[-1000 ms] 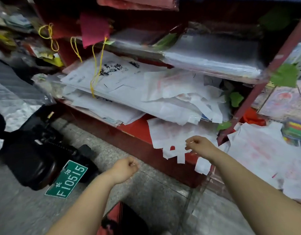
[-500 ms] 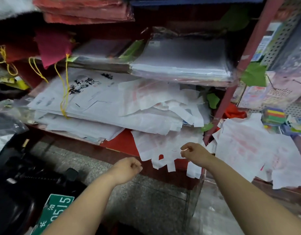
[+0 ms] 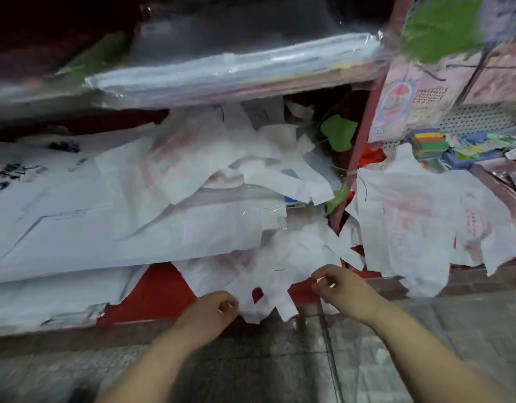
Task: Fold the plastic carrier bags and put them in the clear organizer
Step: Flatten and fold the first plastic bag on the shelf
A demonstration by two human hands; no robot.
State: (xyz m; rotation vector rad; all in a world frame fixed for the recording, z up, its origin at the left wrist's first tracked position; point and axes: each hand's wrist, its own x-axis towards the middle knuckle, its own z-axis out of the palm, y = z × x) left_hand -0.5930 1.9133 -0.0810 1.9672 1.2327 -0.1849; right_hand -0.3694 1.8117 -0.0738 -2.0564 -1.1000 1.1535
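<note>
Down by the grey stone floor (image 3: 425,344) both bare forearms reach up to the lip of the red shelf (image 3: 160,292). The left hand (image 3: 211,311) and right hand (image 3: 342,289) sit either side of a thin white plastic carrier bag with faint red print (image 3: 259,274), which droops over the edge with its cut handle strips dangling. Both hands are narrow, fingers curled in right at the bag's sides. The blur keeps me from telling whether either has plastic pinched. I'd say this is the picking-out step. To do it well, take one bag only by its two outer edges and draw it straight out and down, so the loose heap of white printed bags (image 3: 216,175) behind it doesn't slide off too. Then smooth it flat before the first fold, since film this limp will trap air and spring open. More of the same bags (image 3: 411,216) spill past the red metal upright (image 3: 361,146), and a film-wrapped stack of flat sheets (image 3: 236,74) lies on the shelf above. I can't pick out the clear organizer from here.
</note>
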